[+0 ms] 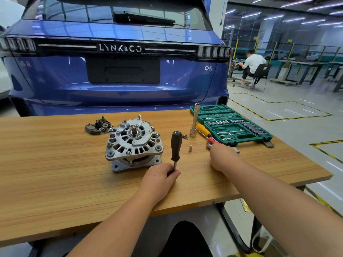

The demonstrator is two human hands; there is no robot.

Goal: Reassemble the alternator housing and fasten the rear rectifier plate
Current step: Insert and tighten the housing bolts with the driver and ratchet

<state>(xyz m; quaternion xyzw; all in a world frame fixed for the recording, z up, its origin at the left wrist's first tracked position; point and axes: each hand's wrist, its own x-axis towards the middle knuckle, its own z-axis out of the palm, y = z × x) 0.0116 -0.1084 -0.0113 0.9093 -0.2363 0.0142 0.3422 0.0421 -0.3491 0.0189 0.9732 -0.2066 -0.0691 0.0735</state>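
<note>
Behind the worktop (55, 182) stands a blue car (118, 80) lettered LYNK&CO and 06. My left hand (161, 176) pinches the driver (176, 145) by its shaft, handle up; it could tip. My right hand (221, 157) covers the ratchet (212, 140) near the right edge, grip hidden. Mid-worktop sits the alternator (133, 143); the rectifier plate (98, 126) lies loose behind it, and the small socket (190, 148) could roll.

Both bare forearms reach up from the bottom of the frame. The left hand (161, 174), lower centre, has its fingers curled round a metal shaft. The right hand (221, 158), right of centre, lies knuckles-up and reaching forward; its fingertips are hidden, so its grip is unclear.
</note>
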